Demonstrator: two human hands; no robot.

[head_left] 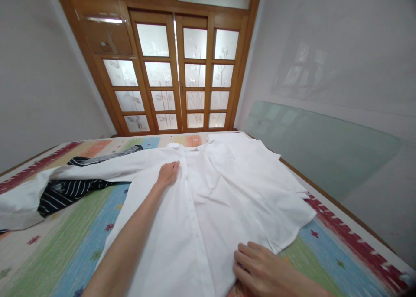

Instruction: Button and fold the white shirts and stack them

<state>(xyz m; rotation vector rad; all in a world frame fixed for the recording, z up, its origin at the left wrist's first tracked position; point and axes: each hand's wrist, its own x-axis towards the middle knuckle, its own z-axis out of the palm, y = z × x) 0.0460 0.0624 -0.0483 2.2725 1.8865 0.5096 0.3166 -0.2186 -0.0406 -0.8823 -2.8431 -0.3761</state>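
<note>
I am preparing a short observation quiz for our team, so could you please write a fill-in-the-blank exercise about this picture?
1. The shirt is coloured ____.
2. Compared with the right hand, the left hand is ____ (nearer to or farther from) the camera.
3. The black striped cloth lies partly ____ (over or under) the shirt's sleeve.

Missing words: white; farther from; under.

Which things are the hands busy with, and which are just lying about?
Being used:
white shirt, spread out
left hand, on its front
right hand, at its lower edge

Just lying about:
black striped cloth, partly under a white sleeve
colourful cover, beneath both
</note>
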